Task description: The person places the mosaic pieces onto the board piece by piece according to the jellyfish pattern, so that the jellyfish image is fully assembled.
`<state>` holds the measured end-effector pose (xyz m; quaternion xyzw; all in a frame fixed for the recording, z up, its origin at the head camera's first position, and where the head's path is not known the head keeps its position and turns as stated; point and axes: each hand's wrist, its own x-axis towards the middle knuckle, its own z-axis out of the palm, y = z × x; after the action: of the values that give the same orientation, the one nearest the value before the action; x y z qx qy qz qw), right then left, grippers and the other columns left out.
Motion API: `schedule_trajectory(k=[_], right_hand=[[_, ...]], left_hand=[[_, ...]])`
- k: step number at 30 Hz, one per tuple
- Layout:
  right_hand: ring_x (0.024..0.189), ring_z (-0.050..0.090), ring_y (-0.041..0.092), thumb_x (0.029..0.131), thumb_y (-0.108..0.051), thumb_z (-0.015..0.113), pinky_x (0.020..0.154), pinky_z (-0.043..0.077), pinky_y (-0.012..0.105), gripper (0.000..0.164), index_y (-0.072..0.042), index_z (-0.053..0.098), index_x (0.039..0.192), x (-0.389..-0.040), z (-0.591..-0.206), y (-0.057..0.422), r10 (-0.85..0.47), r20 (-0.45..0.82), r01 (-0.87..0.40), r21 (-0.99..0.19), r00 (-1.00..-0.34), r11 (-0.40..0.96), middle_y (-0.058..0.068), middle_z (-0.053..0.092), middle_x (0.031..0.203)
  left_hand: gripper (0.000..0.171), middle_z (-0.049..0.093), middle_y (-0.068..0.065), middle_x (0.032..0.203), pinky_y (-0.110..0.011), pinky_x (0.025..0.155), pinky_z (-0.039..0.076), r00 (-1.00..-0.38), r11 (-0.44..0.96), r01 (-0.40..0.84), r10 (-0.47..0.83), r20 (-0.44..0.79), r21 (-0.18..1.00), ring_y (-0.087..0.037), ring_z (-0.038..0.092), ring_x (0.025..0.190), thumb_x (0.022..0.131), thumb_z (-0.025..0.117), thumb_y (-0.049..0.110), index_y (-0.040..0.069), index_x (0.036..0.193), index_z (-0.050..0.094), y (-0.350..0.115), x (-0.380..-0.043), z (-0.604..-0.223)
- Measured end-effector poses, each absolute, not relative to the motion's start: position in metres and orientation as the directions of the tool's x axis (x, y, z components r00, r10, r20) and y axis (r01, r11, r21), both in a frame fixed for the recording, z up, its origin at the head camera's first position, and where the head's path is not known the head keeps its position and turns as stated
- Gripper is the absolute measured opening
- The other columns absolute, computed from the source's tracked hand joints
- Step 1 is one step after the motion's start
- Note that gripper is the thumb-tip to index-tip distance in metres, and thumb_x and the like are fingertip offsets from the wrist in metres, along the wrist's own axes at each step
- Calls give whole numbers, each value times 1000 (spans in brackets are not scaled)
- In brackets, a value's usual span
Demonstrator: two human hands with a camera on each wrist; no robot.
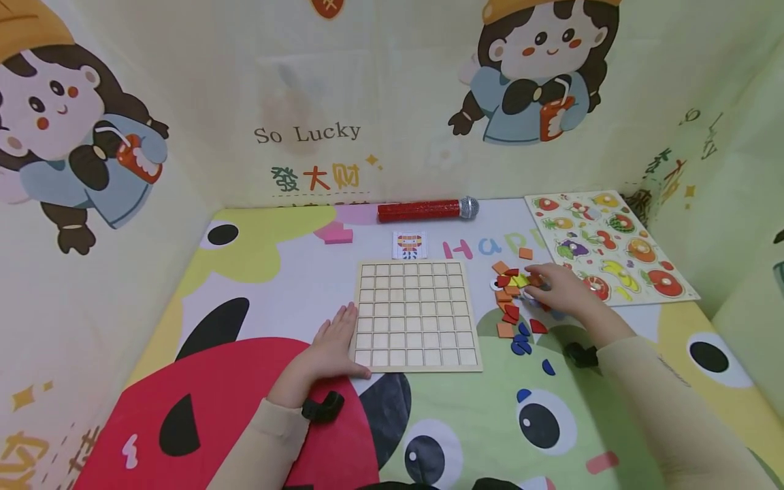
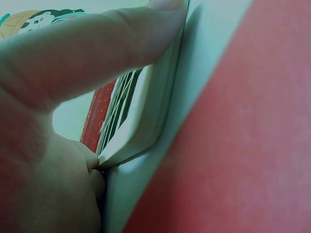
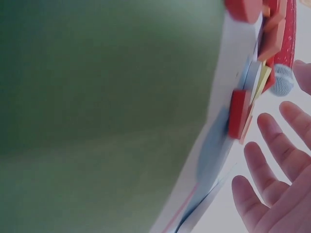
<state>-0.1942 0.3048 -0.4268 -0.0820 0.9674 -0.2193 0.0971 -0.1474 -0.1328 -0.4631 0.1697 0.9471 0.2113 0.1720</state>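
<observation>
A pale wooden board (image 1: 413, 316) marked with a grid of square cells lies flat on the table. Along its left edge rests my left hand (image 1: 331, 344), fingers extended and thumb by the near corner. In the left wrist view, the thumb (image 2: 121, 43) lies across the board's rim (image 2: 150, 116). My right hand (image 1: 563, 289) is over a loose pile of small tiles at the board's right. Its relaxed fingers (image 3: 279, 145) are apart, and no tile shows between them. The pile has orange tiles (image 1: 505, 331), red tiles (image 1: 538, 327), yellow tiles (image 1: 520, 280) and blue tiles (image 1: 521, 348).
A small picture card (image 1: 409, 245) stands behind the board, with a red microphone (image 1: 422, 210) farther back. At the far right lies a fruit picture board (image 1: 612, 248). A pink block (image 1: 339, 236) is at the back left. Printed cloth covers the table (image 1: 257, 408).
</observation>
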Motion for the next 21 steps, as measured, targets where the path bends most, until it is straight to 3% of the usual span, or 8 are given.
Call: schedule_trajectory(k=[14, 21], right_hand=[[117, 42, 43, 87, -24, 57, 96, 33, 60, 50, 2, 46, 129, -181, -425, 320, -222, -171, -129, -435, -960, 891, 25, 50, 125], [103, 46, 36, 84, -29, 62, 91, 37, 58, 51, -1, 51, 125, -176, -428, 327, -212, -215, -112, -399, -953, 910, 25, 50, 121]], left_hand=[[121, 8, -9, 154, -54, 111, 9, -881, 852, 238, 391, -264, 467, -28, 4, 141, 56, 82, 40, 6, 146, 8, -133, -146, -462], [121, 7, -8, 154, -53, 111, 8, -878, 853, 242, 395, -270, 462, -27, 2, 141, 57, 81, 41, 7, 146, 7, -134, -147, -459]])
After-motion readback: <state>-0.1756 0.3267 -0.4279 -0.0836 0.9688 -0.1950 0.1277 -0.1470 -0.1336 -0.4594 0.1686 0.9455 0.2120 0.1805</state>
